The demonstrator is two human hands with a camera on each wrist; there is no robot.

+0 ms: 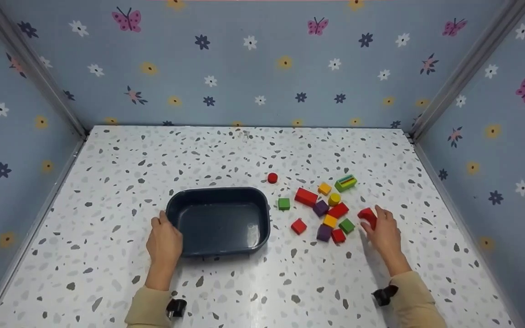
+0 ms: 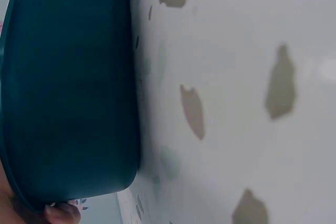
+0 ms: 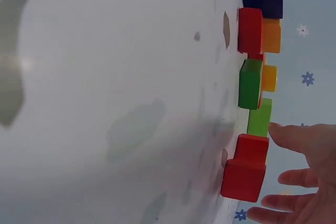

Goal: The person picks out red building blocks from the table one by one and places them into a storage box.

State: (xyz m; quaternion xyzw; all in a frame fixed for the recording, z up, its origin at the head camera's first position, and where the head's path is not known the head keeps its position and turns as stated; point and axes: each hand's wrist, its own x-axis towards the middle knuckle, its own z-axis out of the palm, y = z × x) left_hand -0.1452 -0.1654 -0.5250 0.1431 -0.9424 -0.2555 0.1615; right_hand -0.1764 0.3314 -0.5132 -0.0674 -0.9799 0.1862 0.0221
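A dark blue rectangular tub (image 1: 219, 223) stands on the table, its rounded wall (image 2: 73, 87) filling the left part of the left wrist view. My left hand (image 1: 164, 239) grips the tub's rim at the left end, fingertips (image 2: 63, 213) curled under it. Over on the right, a red block (image 1: 367, 217) with a notched outline lies apart from the others. My right hand (image 1: 384, 232) is at this red block, thumb and fingers spread around it. The right wrist view shows the fingers extended beside the block (image 3: 244, 179), not closed on it.
Between tub and right hand lie several loose blocks: a long red block (image 1: 306, 197), purple cube (image 1: 324, 233), green cube (image 1: 347, 225), yellow cylinder (image 1: 334, 199) and striped green block (image 1: 345, 182). A red round piece (image 1: 272, 177) lies farther back. Patterned panels (image 1: 244, 64) enclose the table.
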